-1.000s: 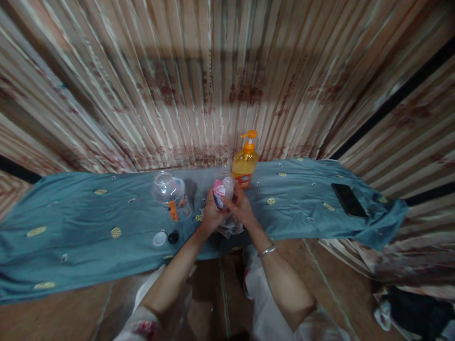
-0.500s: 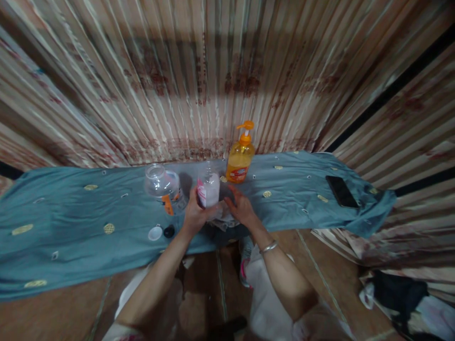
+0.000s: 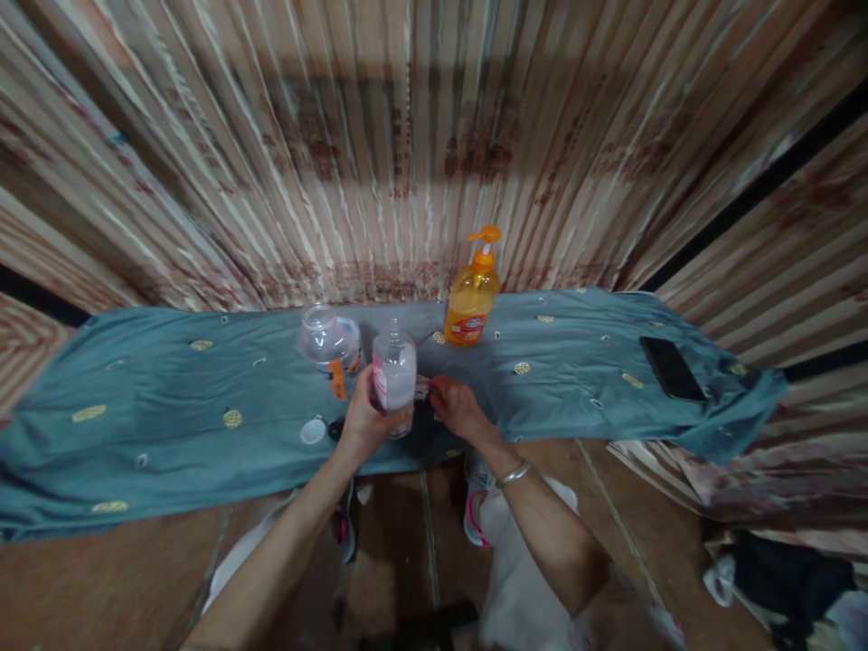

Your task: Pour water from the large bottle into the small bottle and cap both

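Observation:
My left hand [image 3: 370, 418] is wrapped around a clear plastic bottle [image 3: 396, 366] with a pink and white label. The bottle is upright, has a narrow neck with no cap on it, and looks cloudy inside. To its right, my right hand [image 3: 458, 409] has its fingers closed on a crumpled pale piece of material [image 3: 422, 388], which lies against the bottle's side. What it is made of is too blurred to tell. A white round lid [image 3: 313, 430] and a small black cap [image 3: 335, 429] lie left of my left wrist.
A wide clear jar [image 3: 324, 339] with an orange label stands left of the bottle. Behind my right hand is an orange pump bottle [image 3: 470, 303]. A black phone [image 3: 671, 368] lies at the right on the blue patterned cloth [image 3: 169, 389]. A pleated curtain [image 3: 380, 163] hangs behind.
The pale material hung spread below and between my hands; now only a small bunched part shows beside the bottle. My right hand has closed in and lowered. The view has shifted slightly left.

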{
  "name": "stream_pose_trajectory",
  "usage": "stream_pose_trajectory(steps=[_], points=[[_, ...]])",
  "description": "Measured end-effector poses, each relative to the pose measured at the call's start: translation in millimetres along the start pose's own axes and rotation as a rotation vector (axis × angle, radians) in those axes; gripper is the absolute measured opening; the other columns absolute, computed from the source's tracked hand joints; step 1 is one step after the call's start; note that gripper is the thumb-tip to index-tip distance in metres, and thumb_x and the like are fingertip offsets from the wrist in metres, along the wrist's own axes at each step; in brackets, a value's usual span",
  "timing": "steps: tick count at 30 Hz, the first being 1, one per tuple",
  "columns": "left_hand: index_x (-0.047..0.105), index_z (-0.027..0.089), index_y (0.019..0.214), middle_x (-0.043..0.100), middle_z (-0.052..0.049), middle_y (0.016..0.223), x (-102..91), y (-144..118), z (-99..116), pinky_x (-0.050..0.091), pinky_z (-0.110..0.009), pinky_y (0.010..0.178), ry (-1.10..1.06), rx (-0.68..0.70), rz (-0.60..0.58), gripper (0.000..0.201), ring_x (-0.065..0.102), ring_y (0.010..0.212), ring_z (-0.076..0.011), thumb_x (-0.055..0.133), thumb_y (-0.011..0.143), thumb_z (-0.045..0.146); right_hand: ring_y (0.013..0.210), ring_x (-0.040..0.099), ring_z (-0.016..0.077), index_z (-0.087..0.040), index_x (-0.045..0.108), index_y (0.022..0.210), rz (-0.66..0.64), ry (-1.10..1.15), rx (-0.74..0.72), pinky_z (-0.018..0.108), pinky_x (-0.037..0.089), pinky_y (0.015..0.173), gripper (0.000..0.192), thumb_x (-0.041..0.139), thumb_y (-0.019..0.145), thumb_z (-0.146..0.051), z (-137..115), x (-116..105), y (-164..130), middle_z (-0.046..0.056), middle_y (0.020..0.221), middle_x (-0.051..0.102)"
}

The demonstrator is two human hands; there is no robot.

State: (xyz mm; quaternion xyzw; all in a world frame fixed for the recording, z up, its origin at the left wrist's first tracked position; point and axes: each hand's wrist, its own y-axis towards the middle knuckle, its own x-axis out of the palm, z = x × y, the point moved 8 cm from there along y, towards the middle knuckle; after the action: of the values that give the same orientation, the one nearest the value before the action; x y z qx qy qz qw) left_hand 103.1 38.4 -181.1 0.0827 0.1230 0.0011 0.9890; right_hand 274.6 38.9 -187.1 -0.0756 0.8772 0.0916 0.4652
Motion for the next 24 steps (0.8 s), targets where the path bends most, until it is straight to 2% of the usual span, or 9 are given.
stream_pose_trajectory(steps=[4, 6, 9, 11, 14, 16, 20, 24], points=[[0.043, 0.02, 0.128, 0.059, -0.01, 0.122, 1.2, -3, -3, 0.052, -0.037, 0.091, -0.128, -0.07, -0.01, 0.09, 0.062, 0.106, -0.0237, 0.085, 0.049, 0.036, 0.075, 0.066, 0.0157, -0.018, 0.069, 0.104, 0.288, 0.526, 0.086, 0.027, 0.054, 0.073, 0.025, 0.055, 0.087, -0.027, 16, -41, -6, 0.001, 0.084, 0.073], [0.044, 0.02, 0.127, 0.06, -0.01, 0.122, 4.7, -4, -2, 0.052, -0.038, 0.092, -0.178, -0.107, -0.027, 0.091, 0.062, 0.105, -0.024, 0.086, 0.047, 0.034, 0.071, 0.065, 0.0147, -0.019, 0.07, 0.099, 0.366, 0.769, 0.098, 0.026, 0.054, 0.068, 0.027, 0.059, 0.084, -0.039, 16, -56, -5, 0.0, 0.081, 0.072], [0.045, 0.018, 0.128, 0.06, -0.013, 0.126, 16.0, -8, 6, 0.051, -0.039, 0.095, -0.272, -0.167, -0.098, 0.093, 0.062, 0.11, -0.0268, 0.087, 0.046, 0.033, 0.083, 0.068, 0.0166, -0.02, 0.07, 0.097, 0.411, 0.998, 0.103, 0.029, 0.055, 0.079, 0.035, 0.069, 0.075, -0.048, 6, -71, 10, 0.002, 0.093, 0.074], [0.047, 0.017, 0.129, 0.062, -0.013, 0.125, 25.1, -11, 14, 0.051, -0.04, 0.097, -0.313, -0.2, -0.161, 0.092, 0.062, 0.112, -0.0276, 0.087, 0.047, 0.032, 0.093, 0.069, 0.0184, -0.021, 0.07, 0.099, 0.388, 1.086, 0.102, 0.032, 0.055, 0.086, 0.042, 0.068, 0.074, -0.054, -2, -75, 26, 0.003, 0.096, 0.075], [0.052, 0.017, 0.127, 0.066, -0.01, 0.122, 36.2, -15, 25, 0.05, -0.039, 0.098, -0.378, -0.221, -0.241, 0.085, 0.063, 0.112, -0.0269, 0.087, 0.05, 0.03, 0.093, 0.071, 0.0211, -0.021, 0.072, 0.092, 0.243, 1.134, 0.065, 0.036, 0.058, 0.085, 0.048, 0.059, 0.078, -0.064, -16, -71, 50, 0.004, 0.088, 0.076], [0.055, 0.018, 0.125, 0.067, -0.009, 0.12, 40.3, -15, 28, 0.051, -0.039, 0.097, -0.415, -0.226, -0.264, 0.08, 0.064, 0.109, -0.0261, 0.086, 0.051, 0.029, 0.089, 0.072, 0.022, -0.02, 0.072, 0.088, 0.211, 1.122, 0.052, 0.038, 0.059, 0.082, 0.049, 0.056, 0.08, -0.066, -19, -68, 56, 0.004, 0.082, 0.075], [0.055, 0.018, 0.127, 0.069, -0.009, 0.117, 39.9, -10, 24, 0.054, -0.039, 0.092, -0.419, -0.227, -0.218, 0.083, 0.067, 0.103, -0.0249, 0.087, 0.05, 0.026, 0.095, 0.071, 0.021, -0.02, 0.073, 0.097, 0.344, 0.969, 0.046, 0.038, 0.058, 0.088, 0.049, 0.052, 0.086, -0.063, -16, -70, 45, 0.004, 0.09, 0.076], [0.053, 0.019, 0.129, 0.068, -0.008, 0.116, 36.0, -3, 21, 0.055, -0.037, 0.09, -0.401, -0.194, -0.134, 0.084, 0.067, 0.101, -0.0233, 0.085, 0.052, 0.027, 0.116, 0.063, 0.0211, -0.02, 0.064, 0.122, 0.445, 0.663, -0.031, 0.038, 0.051, 0.102, 0.048, 0.042, 0.096, -0.053, -34, -74, 18, 0.008, 0.121, 0.07]])
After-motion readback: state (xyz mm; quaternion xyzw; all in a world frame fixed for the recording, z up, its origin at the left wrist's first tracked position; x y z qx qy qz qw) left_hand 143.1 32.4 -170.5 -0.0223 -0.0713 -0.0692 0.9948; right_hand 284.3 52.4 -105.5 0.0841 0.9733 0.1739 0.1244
